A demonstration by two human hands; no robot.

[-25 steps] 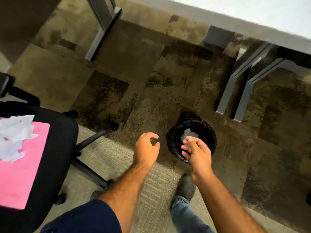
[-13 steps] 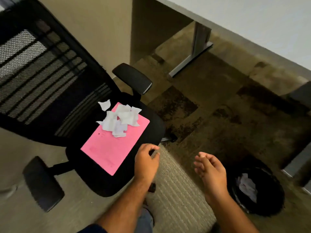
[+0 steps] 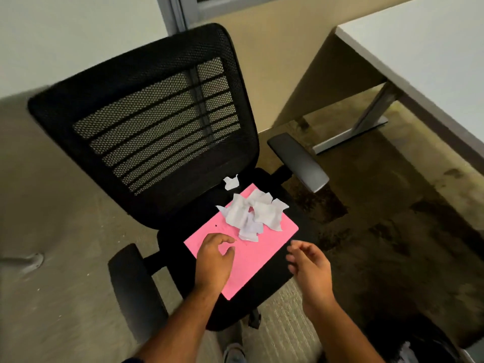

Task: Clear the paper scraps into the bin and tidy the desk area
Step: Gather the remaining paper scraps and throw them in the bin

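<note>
A heap of white paper scraps (image 3: pixel 252 214) lies on a pink sheet (image 3: pixel 251 260) on the seat of a black office chair (image 3: pixel 157 121). One loose scrap (image 3: pixel 231 182) rests on the seat just behind the sheet. My left hand (image 3: pixel 213 260) hovers over the near part of the pink sheet, fingers loosely curled and holding nothing. My right hand (image 3: pixel 309 267) hangs at the sheet's right edge, fingers relaxed and empty. The black bin (image 3: pixel 419 347) shows at the bottom right corner with white paper inside.
A white desk (image 3: pixel 419 48) with a grey metal leg (image 3: pixel 366 121) stands at the right. The chair's armrests (image 3: pixel 298 161) stick out on both sides. Patterned dark carpet lies under the desk; my shoe (image 3: pixel 234 353) is at the bottom.
My view swung from the bin to the chair. My right hand dropped a scrap in the bin and is now empty; both hands have moved closer to the pink sheet.
</note>
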